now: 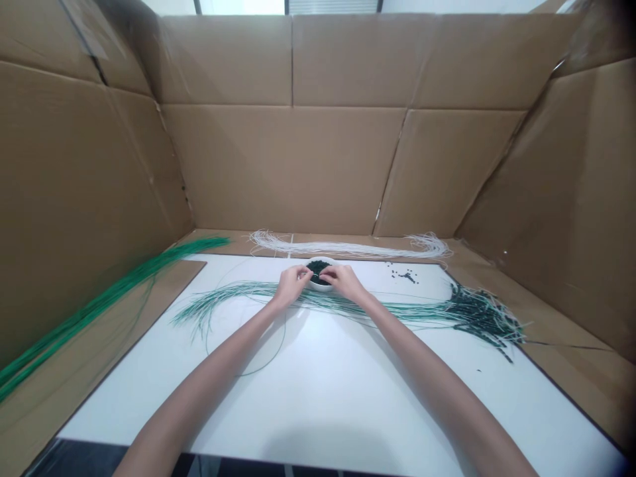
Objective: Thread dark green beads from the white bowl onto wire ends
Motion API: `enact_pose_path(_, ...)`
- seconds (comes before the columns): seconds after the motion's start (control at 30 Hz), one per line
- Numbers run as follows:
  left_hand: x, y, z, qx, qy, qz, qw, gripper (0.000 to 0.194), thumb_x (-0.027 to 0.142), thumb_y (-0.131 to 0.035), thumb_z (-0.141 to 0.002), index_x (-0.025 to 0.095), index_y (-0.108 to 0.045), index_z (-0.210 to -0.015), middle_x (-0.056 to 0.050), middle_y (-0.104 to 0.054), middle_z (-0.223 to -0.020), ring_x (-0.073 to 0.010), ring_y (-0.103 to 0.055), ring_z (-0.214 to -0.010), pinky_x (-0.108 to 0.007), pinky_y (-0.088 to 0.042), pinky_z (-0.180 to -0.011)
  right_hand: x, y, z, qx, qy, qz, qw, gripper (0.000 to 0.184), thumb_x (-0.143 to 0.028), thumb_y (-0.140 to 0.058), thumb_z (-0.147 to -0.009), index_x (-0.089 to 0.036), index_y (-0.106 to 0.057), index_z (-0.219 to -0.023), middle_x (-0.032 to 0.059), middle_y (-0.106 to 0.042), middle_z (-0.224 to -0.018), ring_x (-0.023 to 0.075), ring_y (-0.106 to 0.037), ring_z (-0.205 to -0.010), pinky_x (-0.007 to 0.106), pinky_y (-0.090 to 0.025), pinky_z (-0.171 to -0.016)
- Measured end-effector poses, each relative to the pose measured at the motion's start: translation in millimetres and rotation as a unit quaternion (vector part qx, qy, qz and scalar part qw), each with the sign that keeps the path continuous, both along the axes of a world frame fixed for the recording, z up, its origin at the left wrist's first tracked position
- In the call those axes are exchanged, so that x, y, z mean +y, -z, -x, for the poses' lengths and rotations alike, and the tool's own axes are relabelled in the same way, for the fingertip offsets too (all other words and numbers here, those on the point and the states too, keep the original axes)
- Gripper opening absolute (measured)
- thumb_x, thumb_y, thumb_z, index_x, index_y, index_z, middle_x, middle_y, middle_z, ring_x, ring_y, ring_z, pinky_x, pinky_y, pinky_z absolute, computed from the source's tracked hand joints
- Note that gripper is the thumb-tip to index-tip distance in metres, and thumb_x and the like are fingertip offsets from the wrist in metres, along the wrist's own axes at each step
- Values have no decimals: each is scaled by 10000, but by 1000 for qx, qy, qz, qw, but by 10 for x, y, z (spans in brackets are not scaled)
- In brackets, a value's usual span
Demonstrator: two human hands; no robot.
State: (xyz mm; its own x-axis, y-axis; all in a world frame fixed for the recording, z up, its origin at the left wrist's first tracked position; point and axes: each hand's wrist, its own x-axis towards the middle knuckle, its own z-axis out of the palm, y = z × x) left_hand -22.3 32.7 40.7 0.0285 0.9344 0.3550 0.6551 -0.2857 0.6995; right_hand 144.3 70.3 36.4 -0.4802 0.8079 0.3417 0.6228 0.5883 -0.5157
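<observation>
A small white bowl [320, 286] of dark green beads [318, 267] sits at the middle of the white table [318, 391]. My left hand [292, 283] rests at the bowl's left rim with fingers pinched together; a thin green wire [271, 358] curls away below it. At the bowl's right rim my right hand [344, 281] has its fingertips pinched over the beads. What either pinch holds is too small to make out. A bundle of green-and-white wires [397, 309] lies across the table under both hands, its right end carrying dark beads [479, 313].
A bundle of white wires [348, 248] lies behind the bowl. Long green wires [99, 301] lie on the cardboard at the left. A few loose beads [405, 275] are scattered right of the bowl. Cardboard walls [298, 165] enclose the table on three sides.
</observation>
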Motion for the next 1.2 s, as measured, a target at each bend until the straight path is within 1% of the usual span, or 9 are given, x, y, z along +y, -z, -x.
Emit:
enact_pose_path(0.1,-12,-25,2,-6,9,-1,1000,242,324,-468,-746,143,-628,-749,-5,-600,-649,-122,-503,-604,-210,-359,-578,-26,-12,-22,51,-11,15,999,207,-245,-497,-778,-180,-671,-871,39,-679,-853,158,-615,-765,256,-435,-714)
enact_pose_path(0.23,-24,-49,-20,-16,17,-14,1000,269,343,-447,-760,139,-622,-780,-11,-602,-689,-117,-489,-609,-210,-353,-579,-55,-17,-55,146,-38,74,986,249,-262,-480,-780,-136,-662,-892,65,-682,-797,169,-626,-751,274,-457,-727)
enact_pose_path(0.37,-48,-70,-56,-22,18,-30,999,255,334,-451,-759,140,-615,-778,-16,-601,-715,-114,-471,-610,-214,-349,-590,-43,-2,-81,187,-65,93,976,269,-298,-471,-780,-129,-656,-881,65,-678,-784,168,-619,-765,283,-458,-750)
enact_pose_path(0.67,-35,-48,-60,-35,35,-46,998,254,340,-444,-768,148,-610,-785,-15,-608,-737,-117,-485,-620,-213,-360,-588,25,58,-89,222,-82,126,963,310,-369,-500,-758,-144,-657,-902,56,-675,-815,172,-616,-798,287,-461,-767)
enact_pose_path(0.77,-33,-39,-61,-41,37,-44,997,262,346,-439,-771,147,-607,-795,-20,-613,-755,-120,-494,-633,-215,-366,-601,29,62,-92,233,-74,130,961,300,-364,-524,-740,-148,-663,-895,56,-679,-815,181,-620,-801,295,-465,-762)
enact_pose_path(1.0,-42,-57,-68,-53,37,-50,997,268,354,-440,-772,144,-605,-792,-20,-610,-745,-118,-490,-633,-217,-366,-604,-26,10,-87,246,-41,106,963,249,-334,-593,-680,-140,-677,-812,58,-679,-808,194,-620,-780,293,-463,-740)
enact_pose_path(1.2,-44,-44,-70,-44,47,-51,997,274,354,-430,-779,146,-606,-805,-19,-610,-752,-120,-496,-646,-218,-367,-608,-55,23,-64,256,-24,92,962,239,-343,-613,-655,-152,-683,-781,51,-680,-794,193,-620,-752,289,-466,-715)
